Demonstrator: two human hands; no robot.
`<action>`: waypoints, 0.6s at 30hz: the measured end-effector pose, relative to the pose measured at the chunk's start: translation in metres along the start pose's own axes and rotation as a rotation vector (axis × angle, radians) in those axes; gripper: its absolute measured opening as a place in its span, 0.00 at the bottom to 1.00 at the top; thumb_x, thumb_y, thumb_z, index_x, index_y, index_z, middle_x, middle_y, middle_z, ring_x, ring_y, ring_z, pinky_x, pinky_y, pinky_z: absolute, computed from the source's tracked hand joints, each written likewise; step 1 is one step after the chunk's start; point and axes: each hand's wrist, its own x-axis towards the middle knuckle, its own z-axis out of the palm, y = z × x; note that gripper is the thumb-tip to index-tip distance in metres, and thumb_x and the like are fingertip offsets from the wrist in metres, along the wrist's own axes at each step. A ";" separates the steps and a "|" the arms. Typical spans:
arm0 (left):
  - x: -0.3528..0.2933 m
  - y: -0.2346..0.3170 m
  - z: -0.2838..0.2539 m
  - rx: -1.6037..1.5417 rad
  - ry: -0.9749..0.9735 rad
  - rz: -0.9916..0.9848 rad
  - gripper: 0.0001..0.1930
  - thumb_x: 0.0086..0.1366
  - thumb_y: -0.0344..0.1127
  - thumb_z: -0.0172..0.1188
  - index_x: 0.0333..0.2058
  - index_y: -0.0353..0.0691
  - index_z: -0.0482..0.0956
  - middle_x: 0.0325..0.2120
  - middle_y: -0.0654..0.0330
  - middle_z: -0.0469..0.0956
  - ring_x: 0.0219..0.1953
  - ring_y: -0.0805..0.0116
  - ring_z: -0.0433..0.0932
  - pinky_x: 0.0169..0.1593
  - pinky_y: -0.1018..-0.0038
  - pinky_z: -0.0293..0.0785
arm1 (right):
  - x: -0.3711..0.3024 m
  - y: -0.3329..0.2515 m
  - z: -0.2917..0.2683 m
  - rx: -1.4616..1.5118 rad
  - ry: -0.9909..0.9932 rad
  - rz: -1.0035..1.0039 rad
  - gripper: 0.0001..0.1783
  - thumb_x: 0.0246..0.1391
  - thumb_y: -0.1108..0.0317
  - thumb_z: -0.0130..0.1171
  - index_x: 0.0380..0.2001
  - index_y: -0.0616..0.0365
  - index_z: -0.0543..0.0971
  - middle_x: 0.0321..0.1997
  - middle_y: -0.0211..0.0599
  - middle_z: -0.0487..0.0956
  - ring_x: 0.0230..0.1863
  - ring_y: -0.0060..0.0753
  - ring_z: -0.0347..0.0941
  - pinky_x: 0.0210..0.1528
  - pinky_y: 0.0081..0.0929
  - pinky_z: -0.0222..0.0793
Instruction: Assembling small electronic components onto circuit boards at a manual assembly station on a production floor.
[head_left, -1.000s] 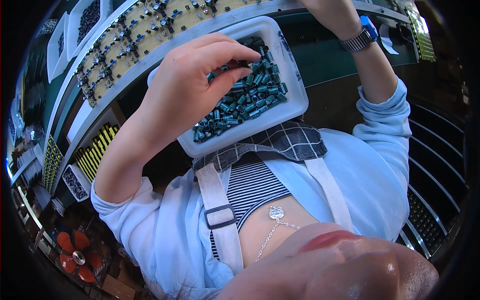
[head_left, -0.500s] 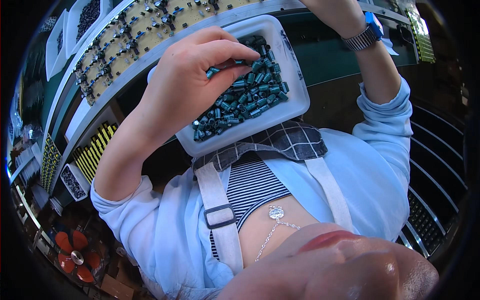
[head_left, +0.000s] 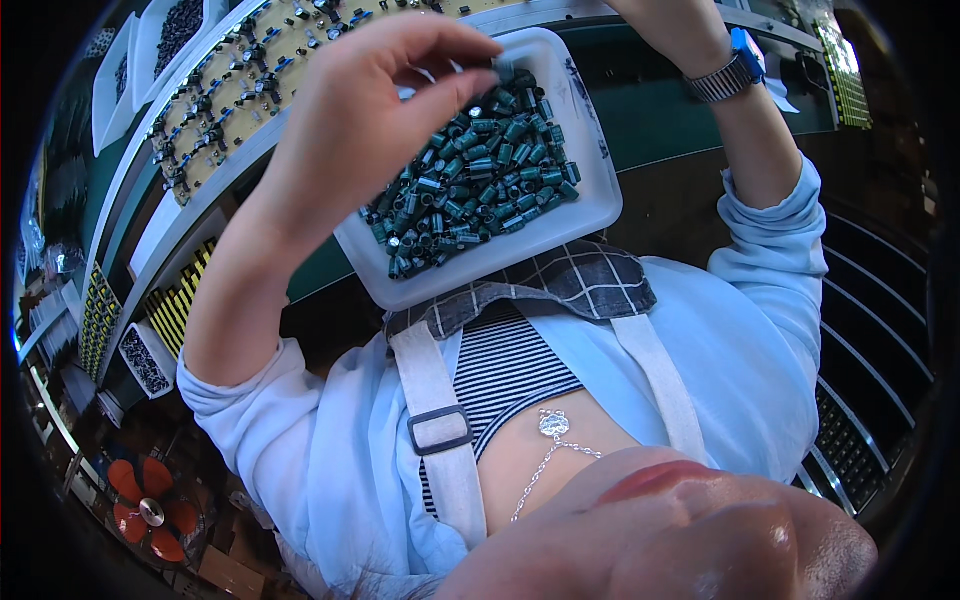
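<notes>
Landmark: white tray (head_left: 597, 205). Far lower left of it, red-bladed fan (head_left: 150, 512). Nearer, still left: small bin of dark parts (head_left: 147, 358), then yellow-and-black strips (head_left: 178, 312). Upper left, well apart from it: larger white bin (head_left: 184, 40), also dark parts. Just beyond its upper left, tan board (head_left: 245, 112) crowded with mounted components.

Left hand (head_left: 385, 95) is above the tray's left part, half curled; index and thumb tips near each other with a small gap behind, a green part right by them. Gripped or merely behind: can't tell. Palm contents hidden.

Green cylinders (head_left: 490, 165) are loose inside the tray, jumbled at all angles. Best technique, my judgement: take loose top pieces, pinch by the body, fingertips only; don't dig, neighbours may snag or spill. Steady tray would help; near rim is by the checked apron (head_left: 570, 282).

Right hand (head_left: 672, 28) is beyond the tray's upper right, fingers cut off by frame; opening and grip can't be told. Watch (head_left: 750, 57) on that wrist.
</notes>
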 end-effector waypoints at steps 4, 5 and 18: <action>0.017 -0.003 -0.006 -0.080 0.050 -0.103 0.09 0.64 0.28 0.61 0.43 0.35 0.82 0.32 0.61 0.82 0.33 0.75 0.79 0.38 0.79 0.76 | -0.003 0.005 -0.004 0.086 -0.056 -0.016 0.08 0.50 0.67 0.63 0.28 0.62 0.81 0.26 0.46 0.79 0.30 0.48 0.77 0.34 0.35 0.72; 0.023 0.002 -0.009 -0.110 0.046 -0.213 0.09 0.64 0.28 0.61 0.42 0.34 0.82 0.31 0.62 0.82 0.33 0.78 0.79 0.38 0.80 0.76 | -0.003 0.007 -0.004 0.086 -0.053 -0.014 0.08 0.50 0.67 0.63 0.28 0.62 0.81 0.26 0.46 0.79 0.30 0.48 0.77 0.34 0.35 0.72; 0.044 -0.054 -0.028 0.339 -0.038 -0.109 0.10 0.65 0.32 0.62 0.43 0.36 0.81 0.28 0.58 0.82 0.29 0.70 0.80 0.33 0.76 0.75 | -0.022 -0.035 -0.022 -0.104 -0.162 -0.108 0.12 0.48 0.69 0.66 0.37 0.61 0.81 0.30 0.40 0.79 0.31 0.39 0.78 0.36 0.29 0.73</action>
